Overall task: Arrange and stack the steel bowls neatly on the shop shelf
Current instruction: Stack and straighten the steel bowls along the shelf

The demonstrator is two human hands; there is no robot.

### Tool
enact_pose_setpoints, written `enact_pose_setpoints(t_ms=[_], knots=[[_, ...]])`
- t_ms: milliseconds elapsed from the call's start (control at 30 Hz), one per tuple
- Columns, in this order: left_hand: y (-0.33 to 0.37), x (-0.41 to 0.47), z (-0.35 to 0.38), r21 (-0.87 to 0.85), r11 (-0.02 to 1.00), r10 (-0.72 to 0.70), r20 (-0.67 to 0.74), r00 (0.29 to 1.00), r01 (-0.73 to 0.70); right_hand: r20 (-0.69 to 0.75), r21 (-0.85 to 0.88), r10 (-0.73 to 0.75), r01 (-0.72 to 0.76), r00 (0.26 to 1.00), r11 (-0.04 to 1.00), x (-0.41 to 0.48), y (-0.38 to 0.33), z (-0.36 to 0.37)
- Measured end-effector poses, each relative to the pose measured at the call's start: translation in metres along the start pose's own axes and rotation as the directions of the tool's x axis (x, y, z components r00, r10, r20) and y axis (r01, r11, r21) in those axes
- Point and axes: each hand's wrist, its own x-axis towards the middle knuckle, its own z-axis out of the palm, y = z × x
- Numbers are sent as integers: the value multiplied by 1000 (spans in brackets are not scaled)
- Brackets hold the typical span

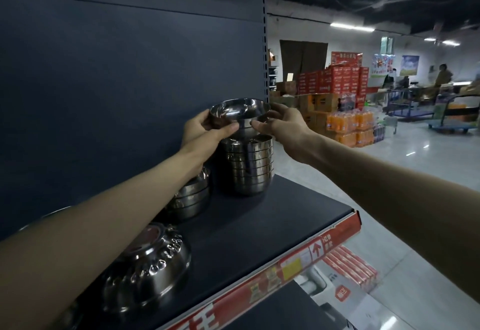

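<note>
Above the stack, left hand and right hand fingers grip a steel bowl; labels blurred.

Shiny steel bowl, upright, just above the tall nested stack.

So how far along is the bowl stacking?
Done: a tall stack stands at the right end of the shelf, a shorter stack beside it. In hand: left hand and right hand hold one steel bowl above the tall stack. Left: seat it; an embossed bowl lies upside down nearer, unstacked.
</note>
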Motion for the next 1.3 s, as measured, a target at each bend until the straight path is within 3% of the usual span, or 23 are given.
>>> enact_pose_setpoints(t_ms=[400, 600, 933, 1300], knots=[[-30, 14, 11, 199, 968, -172, 81, 982, 153, -43, -114, 157, -161, 987, 980, 15, 36, -8], [-28, 8, 13, 256, 949, -212, 80, 974, 186, -41, -129, 158, -162, 987, 978, 9, 42, -8], [7, -42, 15, 325, 938, -116, -36, 993, 121, -148, -79, 172, -185, 974, 980, -26, 31, 17], [63, -133, -56, 417, 889, -163, -96, 982, 188, 58, -13, 204, -203, 977, 979, -103, 7, 75]])
